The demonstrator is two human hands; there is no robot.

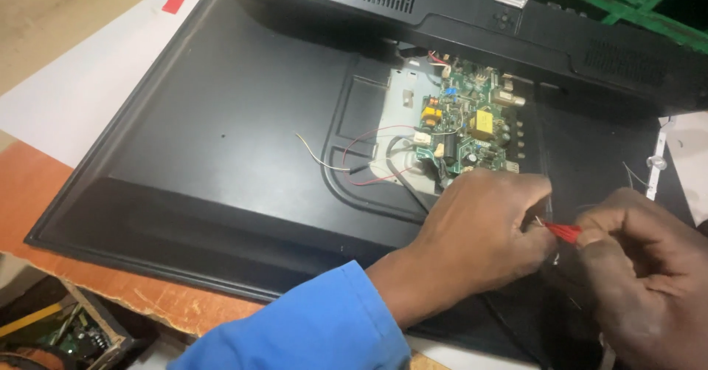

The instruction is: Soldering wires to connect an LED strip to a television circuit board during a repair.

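A flat television lies face down with its black back panel open around a green circuit board on a silver plate. Loose red, white and black wires trail from the board's left side. My left hand, in a blue sleeve, is closed just below the board and pinches one end of a small red wire piece. My right hand pinches the other end of that red piece. The fingertips of both hands nearly meet.
The television rests on a white sheet over an orange table top with a chipped front edge. A black back cover stands at the far side. A box of parts sits below the table's left corner.
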